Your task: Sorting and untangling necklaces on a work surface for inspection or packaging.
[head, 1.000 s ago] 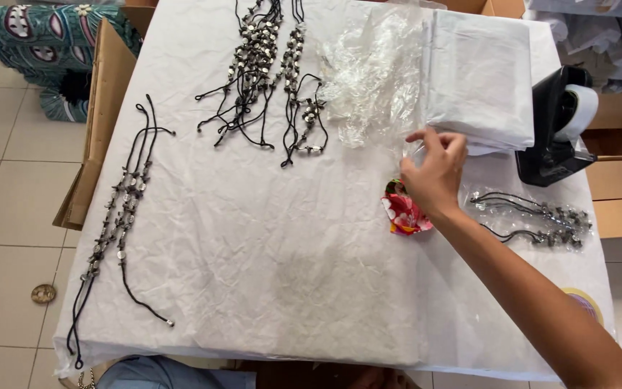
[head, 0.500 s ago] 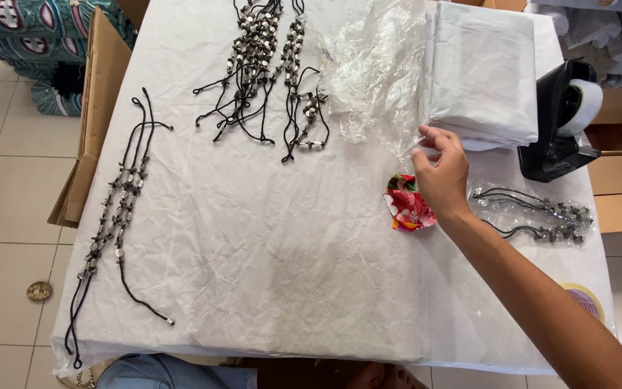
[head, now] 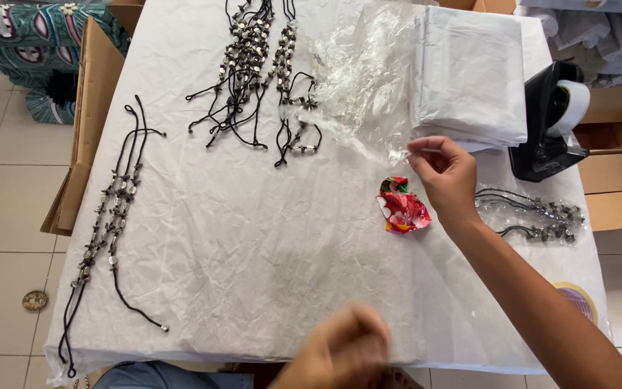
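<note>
Right hand [head: 446, 173]: fingers pinched on the near corner of a clear plastic bag [head: 368, 79], grasping it. The bag lies crumpled on the white tabletop [head: 253, 252], extending from the hand toward 11 o'clock.

Left hand [head: 340, 353]: blurred at the near edge, 6 o'clock of the tabletop; grip cannot be determined, nothing seen in it.

Just beside the right hand, at its 9 o'clock, a red patterned wrapper [head: 401, 207]. At its 3 o'clock, a bagged bead necklace [head: 534, 216]. Stack of white folded sheets [head: 473, 75] at 12 o'clock, touching the bag. Black tape dispenser [head: 552, 122] at 2 o'clock. Loose beaded cords [head: 253, 72] far side; another set [head: 109, 216] left.
</note>
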